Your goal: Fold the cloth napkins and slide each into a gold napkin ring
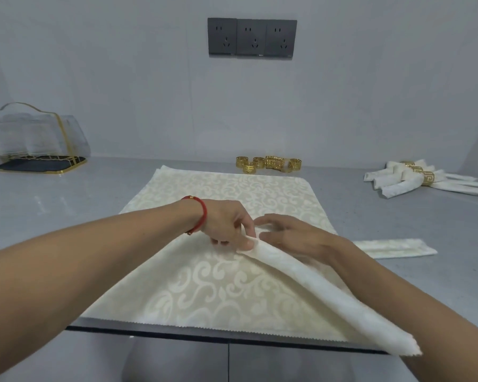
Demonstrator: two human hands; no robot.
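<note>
a cream patterned napkin [204, 282] lies spread flat on the grey desk [398, 216], its near edge right at the desk's front edge. its right side is turned over into a long fold [329, 288] running from the middle of the cloth down to the near right corner, which hangs past the desk's edge. the left hand [226, 221], with a red bracelet [200, 215] on the wrist, pinches the top end of that fold between thumb and fingers. the right hand [293, 232] lies just beside it with its grip loose, fingers straight and resting on the fold, holding nothing.

a cluster of gold napkin rings [269, 164] sits at the back of the desk, just beyond the napkin's far edge. at the far right lies a pile of rolled napkins [406, 179] already in rings. a narrow folded napkin [395, 248] lies flat to the right of the hands. a clear holder with gold trim [36, 139] stands at the far left, and three dark wall sockets [251, 37] are above.
</note>
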